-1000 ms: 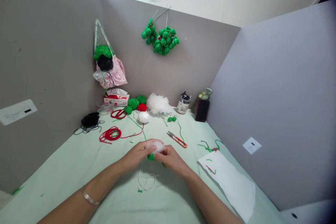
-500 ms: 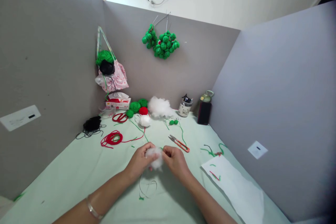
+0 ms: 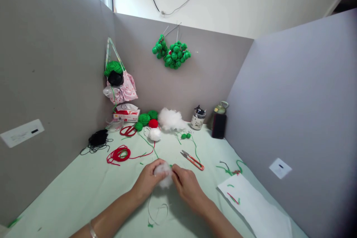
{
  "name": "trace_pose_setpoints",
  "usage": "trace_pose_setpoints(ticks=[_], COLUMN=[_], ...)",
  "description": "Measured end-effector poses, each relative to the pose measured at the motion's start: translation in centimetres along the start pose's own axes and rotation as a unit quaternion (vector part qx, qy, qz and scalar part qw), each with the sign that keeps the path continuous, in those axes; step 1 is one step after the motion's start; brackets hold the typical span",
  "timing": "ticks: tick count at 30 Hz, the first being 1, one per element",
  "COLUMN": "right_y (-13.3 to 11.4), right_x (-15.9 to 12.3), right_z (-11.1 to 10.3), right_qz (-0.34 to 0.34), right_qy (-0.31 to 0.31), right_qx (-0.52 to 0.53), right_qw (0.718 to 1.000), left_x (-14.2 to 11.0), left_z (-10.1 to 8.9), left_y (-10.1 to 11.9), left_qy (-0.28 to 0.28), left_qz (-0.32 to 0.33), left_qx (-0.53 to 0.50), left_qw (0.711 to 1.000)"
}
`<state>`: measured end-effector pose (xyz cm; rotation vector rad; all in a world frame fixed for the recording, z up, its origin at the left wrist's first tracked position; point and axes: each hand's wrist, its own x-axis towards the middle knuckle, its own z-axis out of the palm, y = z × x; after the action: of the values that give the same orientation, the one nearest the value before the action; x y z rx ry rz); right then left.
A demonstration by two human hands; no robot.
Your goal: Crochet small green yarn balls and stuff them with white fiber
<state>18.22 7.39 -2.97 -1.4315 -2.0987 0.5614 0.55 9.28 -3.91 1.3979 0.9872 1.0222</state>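
Note:
A fluffy tuft of white stuffing (image 3: 165, 181) is gripped between the thumb and fingers of my left hand (image 3: 147, 181). Close against its right side, my right hand (image 3: 187, 183) is closed in a pinch. A small bit of green (image 3: 171, 166) shows by the right fingertips; what they hold is mostly hidden. Below the hands, a thin pale strand (image 3: 150, 208) curls over the cloth, with a little green piece (image 3: 150, 225) at its end. Thread snips (image 3: 193, 160) with orange handles lie beyond my right hand.
Behind are red yarn coils (image 3: 119, 154), red scissors (image 3: 128, 131), a white yarn ball (image 3: 154, 134), a stuffing heap (image 3: 170, 119), a jar (image 3: 198, 119) and a phone (image 3: 219, 125). A white sheet (image 3: 251, 204) with yarn scraps lies right. Grey panels (image 3: 295, 93) enclose the table.
The view has tipped slightly upward, so everything sits a little lower. Both hands stay together at the white stuffing, with only small shifts of the fingers.

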Motion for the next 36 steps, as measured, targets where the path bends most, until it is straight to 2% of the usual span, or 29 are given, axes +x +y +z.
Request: trace_pose_setpoints(ticks=[6, 10, 12, 14, 17, 22, 26, 29, 36], right_y=[-0.1, -0.5, -0.7, -0.7, -0.3, 0.7, 1.4, 1.6, 1.3], right_x=[0.0, -0.2, 0.0, 0.4, 1.1, 1.7, 1.8, 1.8, 1.4], right_z=[0.5, 1.2, 1.5, 1.7, 2.0, 1.6, 0.7, 0.5, 1.4], right_qz=[-0.021, -0.053, -0.036, 0.016, 0.077, 0.109, 0.117, 0.114, 0.121], right_qy=[-0.01, -0.011, -0.012, -0.014, -0.003, 0.046, 0.065, 0.058, 0.02], right_qx=[-0.018, 0.02, 0.072, 0.142, 0.214, 0.229, 0.241, 0.255, 0.306], right_qw=[1.0, 0.998, 0.997, 0.99, 0.974, 0.966, 0.961, 0.958, 0.944], left_x=[0.3, 0.5, 0.5, 0.4, 0.2, -0.5, -0.8, -0.4, 0.4], left_z=[-0.2, 0.0, 0.1, 0.2, 0.5, 0.8, 0.5, 0.3, 0.1], left_y=[0.1, -0.4, -0.8, -1.2, -1.5, -0.4, 0.9, 1.1, -0.1], left_qy=[0.015, 0.064, 0.091, 0.097, 0.076, 0.027, -0.028, -0.025, -0.053], left_qz=[0.006, 0.022, 0.038, 0.056, 0.074, 0.066, 0.007, -0.031, -0.068], left_qx=[0.045, 0.084, 0.102, 0.113, 0.113, 0.076, -0.033, -0.084, -0.104], left_qw=[0.999, 0.994, 0.99, 0.987, 0.988, 0.995, 0.999, 0.996, 0.991])
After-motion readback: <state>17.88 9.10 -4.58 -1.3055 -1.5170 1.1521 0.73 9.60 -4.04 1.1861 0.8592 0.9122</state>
